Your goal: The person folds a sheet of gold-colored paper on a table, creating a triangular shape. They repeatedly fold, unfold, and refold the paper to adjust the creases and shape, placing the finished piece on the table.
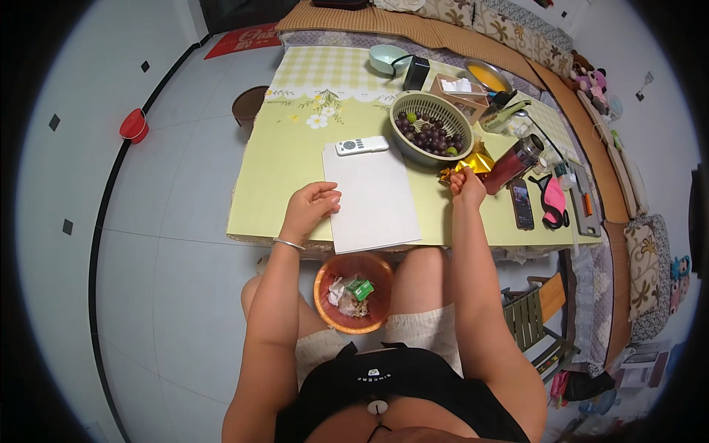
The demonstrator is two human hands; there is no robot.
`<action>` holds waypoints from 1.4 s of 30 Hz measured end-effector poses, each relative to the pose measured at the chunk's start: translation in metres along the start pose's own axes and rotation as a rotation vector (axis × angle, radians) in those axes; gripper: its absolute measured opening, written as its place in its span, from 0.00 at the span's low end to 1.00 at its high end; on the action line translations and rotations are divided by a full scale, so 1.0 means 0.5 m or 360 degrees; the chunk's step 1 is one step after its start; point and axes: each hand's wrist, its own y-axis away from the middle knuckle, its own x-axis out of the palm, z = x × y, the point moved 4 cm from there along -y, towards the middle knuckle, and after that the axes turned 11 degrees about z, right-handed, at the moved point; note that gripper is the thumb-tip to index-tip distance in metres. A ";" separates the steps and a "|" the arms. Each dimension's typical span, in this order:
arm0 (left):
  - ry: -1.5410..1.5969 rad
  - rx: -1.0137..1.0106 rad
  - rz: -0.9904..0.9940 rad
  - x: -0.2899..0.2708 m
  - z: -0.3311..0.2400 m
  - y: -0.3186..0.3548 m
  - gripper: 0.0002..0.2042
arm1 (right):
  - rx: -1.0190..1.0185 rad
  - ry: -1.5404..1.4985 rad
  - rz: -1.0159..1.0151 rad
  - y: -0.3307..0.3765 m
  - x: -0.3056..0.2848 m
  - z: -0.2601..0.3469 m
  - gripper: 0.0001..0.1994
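Observation:
My right hand [468,187] has its fingers closed on a shiny gold foil packet [478,161], which lies between the basket of grapes and a dark red flask [509,166]. My left hand [312,210] is loosely curved and holds nothing, resting at the left edge of a white sheet or pad [377,203]. Across the top of that pad lies a white remote control [362,145]. Dark grapes [428,136] and a few green fruits fill the oval colander [459,124] beyond my right hand.
Right of the flask are a phone [521,205] and a pink-and-black item [552,199]. A tissue box [459,98], a black box-shaped device [416,74] and a pale green bowl [387,59] stand farther back. Between my knees sits a wastebasket [320,284] with rubbish in it.

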 end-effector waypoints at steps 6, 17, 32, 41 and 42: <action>-0.0023 -0.0005 0.0028 -0.001 0.005 -0.001 0.18 | 0.0364 0.0385 -0.0041 0.002 -0.022 0.002 0.12; -0.0147 0.0032 -0.0021 -0.005 0.027 -0.012 0.19 | 0.0536 0.1007 0.0322 0.011 -0.020 0.053 0.25; -0.2014 0.0870 0.0373 0.141 -0.010 0.043 0.21 | -0.0668 0.1727 0.0558 0.139 -0.053 -0.003 0.20; -0.2166 0.0745 0.0363 0.171 0.008 0.075 0.20 | -0.0840 0.2111 0.0402 0.145 -0.032 0.006 0.18; -0.2161 0.0742 0.0363 0.170 0.010 0.077 0.20 | -0.0854 0.2146 0.0390 0.143 -0.033 0.005 0.18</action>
